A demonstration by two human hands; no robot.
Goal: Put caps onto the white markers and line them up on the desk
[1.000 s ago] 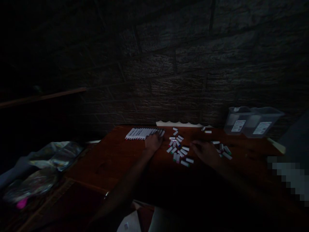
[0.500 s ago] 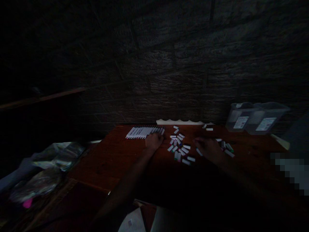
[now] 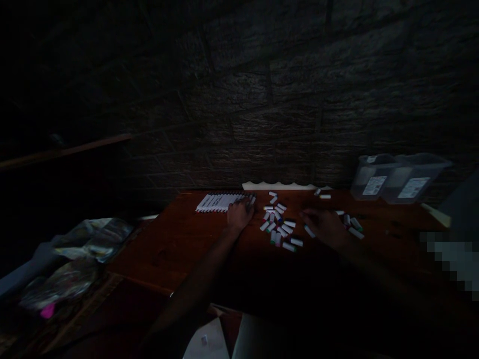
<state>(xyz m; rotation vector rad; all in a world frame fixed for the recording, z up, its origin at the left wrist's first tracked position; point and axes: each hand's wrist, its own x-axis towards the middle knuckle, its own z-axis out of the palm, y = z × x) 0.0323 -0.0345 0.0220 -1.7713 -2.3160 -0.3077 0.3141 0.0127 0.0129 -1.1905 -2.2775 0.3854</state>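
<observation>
A cap (image 3: 309,231) is now exposed beside the right hand (image 3: 325,225), seemingly parted from the pile (image 3: 278,216); markers (image 3: 214,202) are touched by the left hand (image 3: 240,214); neither grip can be told.

Two clear plastic bins (image 3: 400,177), one row of slim white markers (image 3: 217,203), over twenty short white cylinders with coloured ends (image 3: 289,247).
On the one brown wooden table (image 3: 160,249), both bins stand by the far right corner, one white scalloped strip (image 3: 280,187) runs along the far edge, and four cylinders lie near that edge, roughly sixteen mid-table, four visible nearer the right edge; the markers, partly hidden, exceed ten.
</observation>
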